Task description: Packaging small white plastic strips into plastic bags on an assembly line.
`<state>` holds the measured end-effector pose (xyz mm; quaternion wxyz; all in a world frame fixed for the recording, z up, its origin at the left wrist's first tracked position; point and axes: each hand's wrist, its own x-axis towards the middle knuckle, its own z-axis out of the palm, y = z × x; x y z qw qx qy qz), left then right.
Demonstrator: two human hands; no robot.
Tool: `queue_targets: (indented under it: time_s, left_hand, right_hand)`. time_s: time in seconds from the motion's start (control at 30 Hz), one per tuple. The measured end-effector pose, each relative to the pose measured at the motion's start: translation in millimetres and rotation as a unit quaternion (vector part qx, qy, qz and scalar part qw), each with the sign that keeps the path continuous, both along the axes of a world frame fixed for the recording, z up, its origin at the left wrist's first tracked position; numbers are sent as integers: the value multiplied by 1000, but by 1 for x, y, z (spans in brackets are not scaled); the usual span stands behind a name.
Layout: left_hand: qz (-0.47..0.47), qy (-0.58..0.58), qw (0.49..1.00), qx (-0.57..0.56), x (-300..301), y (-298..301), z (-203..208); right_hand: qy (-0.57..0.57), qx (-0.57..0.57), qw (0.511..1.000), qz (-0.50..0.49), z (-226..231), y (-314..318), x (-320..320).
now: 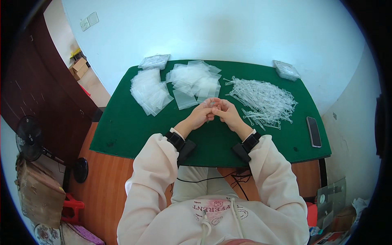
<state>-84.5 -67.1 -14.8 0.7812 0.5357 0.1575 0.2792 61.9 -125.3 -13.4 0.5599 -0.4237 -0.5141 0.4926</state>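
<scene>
Above the middle of the green table, my left hand and my right hand meet with fingers curled and pressed together. Something small and clear shows between the fingertips, too little of it to name. Just beyond the hands lies a spread of clear zip bags, one of them close to my left fingers. Farther left is a second fanned stack of clear bags. To the right of my right hand, a big heap of thin clear plastic sticks with looped ends covers the cloth.
Clear packed bundles sit at the far left corner and far right corner of the green table. A phone lies near the right edge. Cables hang below the front edge. A fan stands on the left.
</scene>
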Motion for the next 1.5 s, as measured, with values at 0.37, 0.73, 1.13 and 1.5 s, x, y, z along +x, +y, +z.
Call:
queue_targets:
  time_s: [0.37, 0.73, 1.13, 1.5]
  left_hand:
    - [-68, 27, 997, 39, 0, -4, 0]
    - [-43, 55, 996, 47, 2, -4, -7]
    - [24, 126, 967, 219, 2, -4, -20]
    - [162, 173, 866, 440, -31, 23, 5]
  right_hand:
    - [-21, 17, 999, -25, -11, 5, 4]
    - [-35, 48, 998, 3, -11, 5, 3]
    - [-149, 109, 983, 26, -9, 4, -4]
    - [-142, 66, 979, -129, -32, 24, 12]
